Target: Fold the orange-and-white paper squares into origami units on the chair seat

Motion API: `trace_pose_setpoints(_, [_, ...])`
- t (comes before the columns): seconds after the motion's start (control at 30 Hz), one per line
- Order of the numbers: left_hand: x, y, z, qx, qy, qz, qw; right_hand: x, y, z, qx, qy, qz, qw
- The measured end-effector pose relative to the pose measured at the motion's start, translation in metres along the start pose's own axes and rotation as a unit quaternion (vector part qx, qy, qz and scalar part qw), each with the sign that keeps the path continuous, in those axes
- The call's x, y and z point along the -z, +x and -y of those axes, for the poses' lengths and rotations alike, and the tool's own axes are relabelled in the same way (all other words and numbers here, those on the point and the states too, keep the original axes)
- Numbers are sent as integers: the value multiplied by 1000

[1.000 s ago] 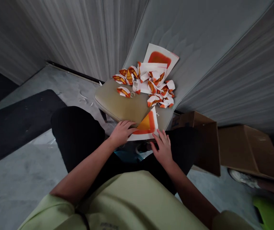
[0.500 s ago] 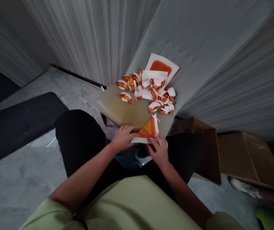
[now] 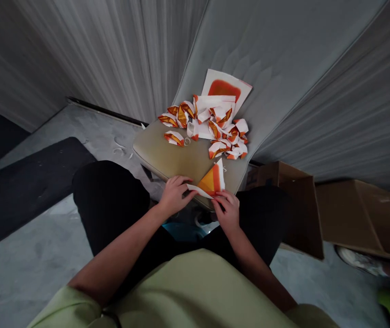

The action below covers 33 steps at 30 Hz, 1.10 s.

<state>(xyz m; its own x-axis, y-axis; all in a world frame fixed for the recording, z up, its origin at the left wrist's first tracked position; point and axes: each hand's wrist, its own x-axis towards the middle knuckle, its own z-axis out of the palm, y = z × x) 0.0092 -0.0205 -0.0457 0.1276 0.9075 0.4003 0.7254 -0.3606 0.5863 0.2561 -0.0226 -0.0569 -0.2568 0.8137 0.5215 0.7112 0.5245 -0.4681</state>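
A white paper sheet with an orange and red patch (image 3: 211,180) lies folded into a triangle at the near edge of a tan seat cushion (image 3: 170,155). My left hand (image 3: 173,196) pinches the paper's near left edge. My right hand (image 3: 228,210) pinches its near right corner, fingers pressed on the fold. Farther back on the cushion lies a heap of several folded orange-and-white paper pieces (image 3: 211,127), and behind it a flat sheet with a red patch (image 3: 227,86) leans on the grey upholstered backrest.
My knees in black trousers (image 3: 109,200) flank the cushion. A dark mat (image 3: 27,182) lies on the grey floor at left. Two open cardboard boxes (image 3: 348,214) stand at right, with a shoe (image 3: 358,259) beyond them. Grey curtains hang behind.
The near edge of the paper has been folded up, so the sheet has shrunk to a smaller triangle. Both hands have closed in on it from flat to pinching.
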Motion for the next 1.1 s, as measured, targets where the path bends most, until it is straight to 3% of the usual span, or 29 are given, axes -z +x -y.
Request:
trace_pose_setpoints(0.33, [-2, 6, -5, 38, 12, -15, 999, -7, 7, 10, -34, 6, -34, 999])
trace_pose_setpoints(0.63, [-3, 10, -14, 69, 81, -35, 994, -9, 12, 20, -69, 0, -50, 996])
trace_pose_setpoints(1.1, [-4, 13, -16, 48, 127, -57, 989, -14, 15, 32, -131, -25, -58, 989])
